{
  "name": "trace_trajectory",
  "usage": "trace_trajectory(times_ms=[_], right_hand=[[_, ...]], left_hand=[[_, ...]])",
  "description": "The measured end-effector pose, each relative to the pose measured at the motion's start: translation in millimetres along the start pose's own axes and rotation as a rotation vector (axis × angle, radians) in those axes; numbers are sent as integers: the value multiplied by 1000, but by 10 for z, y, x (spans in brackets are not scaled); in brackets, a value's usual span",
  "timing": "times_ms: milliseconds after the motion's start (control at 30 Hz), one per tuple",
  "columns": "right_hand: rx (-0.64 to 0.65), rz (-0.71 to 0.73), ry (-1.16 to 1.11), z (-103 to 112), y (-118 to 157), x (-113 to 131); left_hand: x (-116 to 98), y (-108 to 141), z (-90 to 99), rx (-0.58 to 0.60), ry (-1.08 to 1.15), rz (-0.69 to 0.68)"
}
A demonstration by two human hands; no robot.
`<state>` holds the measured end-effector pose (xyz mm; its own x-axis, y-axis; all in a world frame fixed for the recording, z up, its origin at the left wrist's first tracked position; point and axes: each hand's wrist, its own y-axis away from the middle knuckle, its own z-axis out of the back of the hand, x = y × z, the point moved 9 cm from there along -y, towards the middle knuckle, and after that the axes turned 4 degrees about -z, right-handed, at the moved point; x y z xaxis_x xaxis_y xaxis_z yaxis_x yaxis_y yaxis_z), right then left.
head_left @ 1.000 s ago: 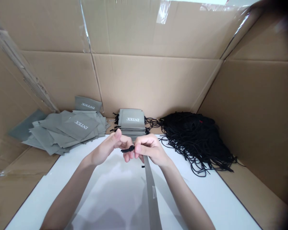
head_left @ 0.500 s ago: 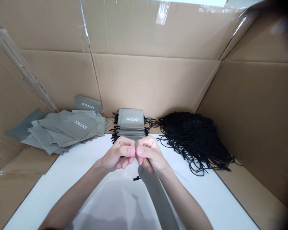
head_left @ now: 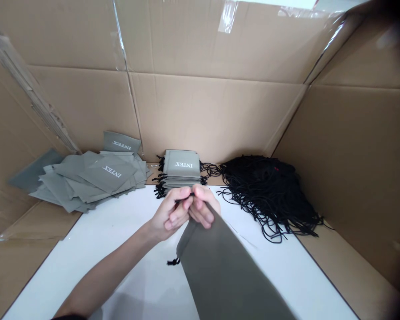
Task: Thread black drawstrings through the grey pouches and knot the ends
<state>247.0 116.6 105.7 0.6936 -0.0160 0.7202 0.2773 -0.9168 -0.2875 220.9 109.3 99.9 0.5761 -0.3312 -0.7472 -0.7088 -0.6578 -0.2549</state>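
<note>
Both grips: left hand (head_left: 170, 214) and right hand (head_left: 204, 208) pinching black cord (head_left: 192, 194).
Grey pouch (head_left: 226, 271): best kept untwisted, cord tensioned evenly.

Gray pouch (head_left: 223, 269) tilted, black cord (head_left: 174, 262) seemingly knotted.

L hand (head_left: 168, 214) + R hand (head_left: 205, 206) both bare, fingers slim w/ rounded tips; nail detail too blurry. L forearm (head_left: 111, 269) bare, smooth, tapers twd wrist. Dk sleeve (head_left: 70, 317), approx. blk, shows only as thin curved strip @ btm edge; fabric unclear. R forearm hidden, cuff unknown.
</note>
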Motion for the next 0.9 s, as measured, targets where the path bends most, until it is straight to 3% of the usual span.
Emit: trace_trajectory(times_ms=[67, 167, 333, 467, 633, 700, 800, 900], right_hand=[[47, 64, -166, 64, -85, 17], [7, 211, -393, 257, -160, 106], [76, 325, -418, 321, -141, 271], [-33, 327, -367, 460, -156, 303], [-142, 337, -298, 714, -220, 365], [-153, 329, -319, 824, -239, 412], [-149, 279, -340, 927, -221, 481], [-201, 197, -233, 997, -131, 523]], left_hand=[[-104, -28, 31, -24, 2, 20], [-292, -57, 136, -101, -10, 17], [-459, -86, 259, -180, -25, -36], [-314, -98, 239, -83, -218, 106], [-25, 22, 274, 86, -788, 407], [68, 78, 250, 173, -888, 489], [46, 55, 219, 200, -947, 433], [-165, -62, 343, 18, -1054, 236]])
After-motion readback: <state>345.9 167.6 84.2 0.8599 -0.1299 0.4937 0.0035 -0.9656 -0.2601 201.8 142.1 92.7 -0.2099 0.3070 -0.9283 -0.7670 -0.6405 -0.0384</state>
